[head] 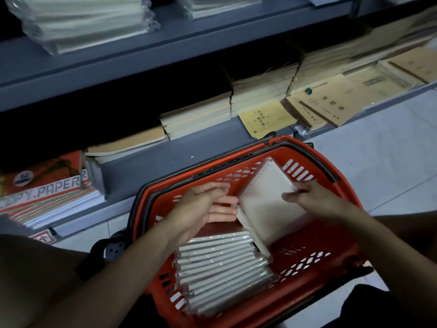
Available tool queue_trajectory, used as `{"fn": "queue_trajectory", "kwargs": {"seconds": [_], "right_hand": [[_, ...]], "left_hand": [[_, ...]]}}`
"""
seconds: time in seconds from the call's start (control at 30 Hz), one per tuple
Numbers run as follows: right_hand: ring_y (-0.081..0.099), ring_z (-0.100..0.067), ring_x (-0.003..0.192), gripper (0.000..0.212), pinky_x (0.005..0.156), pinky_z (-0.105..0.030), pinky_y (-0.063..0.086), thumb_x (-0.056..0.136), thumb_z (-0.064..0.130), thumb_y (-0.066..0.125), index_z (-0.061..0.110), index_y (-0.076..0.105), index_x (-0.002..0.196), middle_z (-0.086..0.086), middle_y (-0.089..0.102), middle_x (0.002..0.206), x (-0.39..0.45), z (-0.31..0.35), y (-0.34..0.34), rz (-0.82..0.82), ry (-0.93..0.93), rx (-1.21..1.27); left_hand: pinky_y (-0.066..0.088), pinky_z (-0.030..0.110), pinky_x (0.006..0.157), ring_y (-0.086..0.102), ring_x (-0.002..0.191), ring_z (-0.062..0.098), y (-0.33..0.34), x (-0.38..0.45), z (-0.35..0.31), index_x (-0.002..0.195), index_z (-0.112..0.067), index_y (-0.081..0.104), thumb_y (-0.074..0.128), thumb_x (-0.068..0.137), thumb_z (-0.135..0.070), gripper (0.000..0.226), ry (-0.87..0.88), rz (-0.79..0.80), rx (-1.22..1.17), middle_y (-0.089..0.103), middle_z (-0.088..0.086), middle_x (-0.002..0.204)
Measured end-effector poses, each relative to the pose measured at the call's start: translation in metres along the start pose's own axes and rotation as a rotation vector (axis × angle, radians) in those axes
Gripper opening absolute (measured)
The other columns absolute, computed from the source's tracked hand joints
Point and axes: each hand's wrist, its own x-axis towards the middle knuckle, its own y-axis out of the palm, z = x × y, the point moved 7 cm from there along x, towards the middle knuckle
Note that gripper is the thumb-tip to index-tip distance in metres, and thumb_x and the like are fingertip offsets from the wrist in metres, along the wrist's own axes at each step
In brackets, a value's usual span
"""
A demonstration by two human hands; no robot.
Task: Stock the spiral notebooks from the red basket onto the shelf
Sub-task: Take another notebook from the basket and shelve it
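A red basket [305, 162] with a black handle stands on the floor below the low grey shelf [179, 157]. A row of several wrapped spiral notebooks [222, 263] stands on edge in its near half. One white spiral notebook [267, 197] is tilted up above them, its wire spine toward the upper left. My right hand [314, 197] grips that notebook at its right edge. My left hand [208, 204] reaches in from the left, fingers straight, their tips at the notebook's left corner.
The low shelf carries a red "COPY PAPER" pack [45, 185] at the left, stacked brown exercise books [198, 112] in the middle and tan booklets [331, 102] at the right. Wrapped paper packs [82, 22] lie on the shelf above. Pale floor tiles [383, 157] spread to the right.
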Motion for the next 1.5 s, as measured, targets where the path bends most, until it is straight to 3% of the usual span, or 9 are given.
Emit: {"fn": "queue_trajectory", "kwargs": {"seconds": [0.2, 0.37, 0.57, 0.73, 0.83, 0.93, 1.03, 1.2, 1.5], "right_hand": [[0.068, -0.006, 0.089, 0.012, 0.082, -0.027, 0.046, 0.095, 0.023, 0.065, 0.024, 0.075, 0.101, 0.011, 0.076, 0.090, -0.064, 0.067, -0.034, -0.030, -0.233, -0.004], [0.058, -0.001, 0.078, 0.012, 0.066, -0.022, 0.047, 0.096, 0.033, 0.060, 0.042, 0.067, 0.100, 0.016, 0.057, 0.086, -0.129, 0.120, -0.009, -0.162, -0.686, -0.431], [0.048, -0.006, 0.102, 0.048, 0.082, -0.019, 0.043, 0.090, 0.043, 0.058, 0.031, 0.057, 0.137, 0.014, 0.054, 0.111, -0.183, 0.148, 0.048, -0.275, -1.059, -0.859], [0.036, -0.003, 0.139, 0.041, 0.103, -0.019, 0.038, 0.084, 0.063, 0.060, 0.048, 0.066, 0.122, 0.024, 0.046, 0.143, -0.186, 0.141, 0.018, -0.288, -0.911, -0.034], [0.061, 0.002, 0.117, 0.041, 0.084, -0.020, 0.057, 0.084, 0.043, 0.070, 0.045, 0.059, 0.124, 0.016, 0.060, 0.131, -0.164, 0.135, 0.017, -0.174, -0.647, 0.491], [0.072, -0.037, 0.101, 0.047, 0.067, -0.038, 0.064, 0.085, 0.015, 0.061, 0.020, 0.060, 0.132, -0.007, 0.071, 0.123, -0.151, 0.141, 0.039, 0.169, -0.506, 0.909], [0.072, -0.044, 0.090, 0.043, 0.068, -0.038, 0.063, 0.091, 0.011, 0.057, 0.018, 0.061, 0.133, -0.008, 0.072, 0.122, -0.148, 0.151, 0.037, 0.084, -0.573, 0.882], [0.074, -0.039, 0.094, 0.045, 0.083, -0.048, 0.061, 0.095, 0.016, 0.055, 0.022, 0.056, 0.140, -0.002, 0.072, 0.124, -0.144, 0.173, 0.032, -0.020, -0.672, 0.801], [0.075, -0.031, 0.095, 0.047, 0.083, -0.048, 0.059, 0.094, 0.019, 0.057, 0.024, 0.056, 0.141, 0.002, 0.070, 0.128, -0.132, 0.231, 0.030, -0.062, -0.829, 0.710]], "left_hand": [[0.058, 0.044, 0.092, 0.071, 0.106, 0.038, 0.007, -0.030, -0.024, 0.132, 0.001, 0.053, 0.050, 0.101, -0.038, 0.050, -0.133, 0.140, -0.108, 0.071, 0.026, 0.115], [0.052, 0.051, 0.098, 0.065, 0.110, 0.051, 0.020, -0.061, -0.049, 0.135, 0.017, 0.040, 0.058, 0.093, -0.047, 0.078, -0.259, 0.231, -0.340, 0.062, 0.040, 0.120], [0.063, 0.037, 0.064, 0.072, 0.074, 0.028, -0.006, -0.100, -0.053, 0.110, 0.006, 0.059, 0.050, 0.087, -0.004, 0.027, -0.090, 0.173, -0.335, 0.070, 0.018, 0.092], [0.056, 0.035, 0.074, 0.065, 0.090, 0.029, -0.038, -0.116, -0.050, 0.122, 0.000, 0.064, 0.057, 0.076, -0.009, 0.048, 0.108, 0.165, -0.346, 0.068, 0.019, 0.111], [0.060, 0.034, 0.070, 0.070, 0.086, 0.026, -0.041, -0.124, -0.061, 0.100, -0.009, 0.078, 0.048, 0.080, -0.010, 0.036, 0.215, 0.175, -0.405, 0.072, 0.016, 0.107], [0.059, 0.030, 0.064, 0.072, 0.080, 0.022, -0.039, -0.130, -0.077, 0.096, -0.013, 0.079, 0.043, 0.084, -0.009, 0.038, 0.327, 0.162, -0.403, 0.074, 0.013, 0.101], [0.062, 0.034, 0.071, 0.071, 0.098, 0.025, -0.043, -0.139, -0.090, 0.123, -0.016, 0.070, 0.047, 0.094, -0.011, 0.037, 0.444, 0.128, -0.271, 0.070, 0.013, 0.123], [0.044, 0.022, 0.037, 0.055, 0.057, 0.015, -0.055, -0.157, -0.111, 0.127, -0.029, 0.067, 0.055, 0.092, -0.016, 0.039, 0.651, -0.030, -0.185, 0.071, 0.010, 0.113], [0.054, 0.024, 0.054, 0.069, 0.081, 0.011, -0.089, -0.172, -0.130, 0.140, -0.026, 0.049, 0.060, 0.078, 0.001, 0.069, 0.832, -0.099, -0.313, 0.064, -0.008, 0.136]]}}
